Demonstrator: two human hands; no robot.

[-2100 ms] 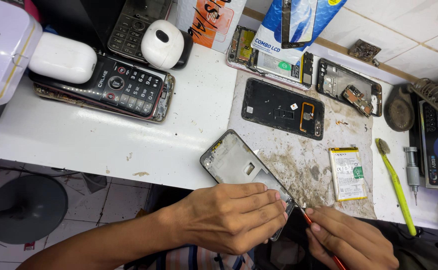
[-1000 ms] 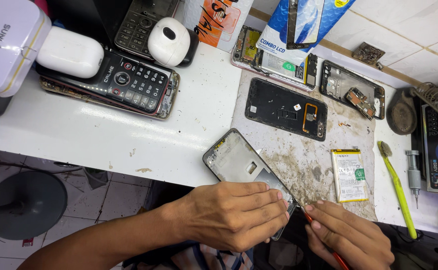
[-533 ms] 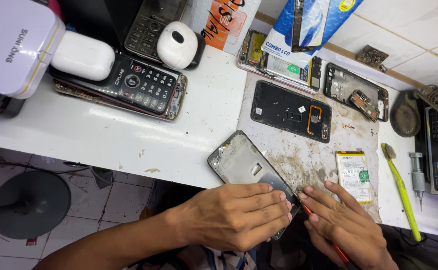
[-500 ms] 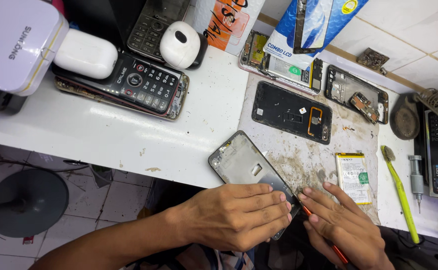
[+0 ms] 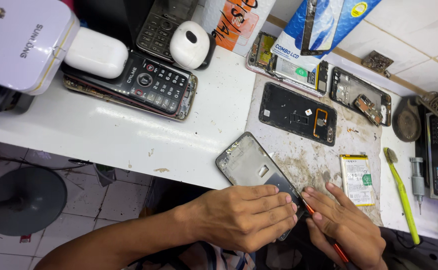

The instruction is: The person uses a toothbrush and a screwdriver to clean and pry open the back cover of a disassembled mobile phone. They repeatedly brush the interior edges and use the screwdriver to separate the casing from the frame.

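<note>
Here the left hand [image 5: 246, 217] lies palm down over the lower end of a grey phone frame [image 5: 251, 165], its fingers curled and pressing it against the near edge of the white counter [image 5: 129, 135]. The right hand [image 5: 346, 227] sits just beside it, fingers pinched around a thin red-handled tool [image 5: 324, 232] whose tip meets the frame's right edge, close to the left fingertips.

The frame lies tilted, its upper end on the counter and its lower end hidden under the left hand. Just right of the frame a flat white battery [image 5: 357, 179] rests on the scuffed, dirty patch of the counter, and beyond that a yellow-green toothbrush [image 5: 401, 192] lies lengthwise, with a small metal screwdriver [image 5: 417, 182] beside it. Above the frame is a black phone back plate [image 5: 296, 112] with an orange-rimmed opening. Further up and right of the frame lies an opened phone body [image 5: 361, 97] showing its insides, and a blue packet [image 5: 324, 30] leans over another opened phone. Well to the upper left of the frame, a black keypad phone [image 5: 154, 85] rests on a stack, with a white earbud case [image 5: 96, 52] touching it and a round white case [image 5: 190, 44] near it.
</note>
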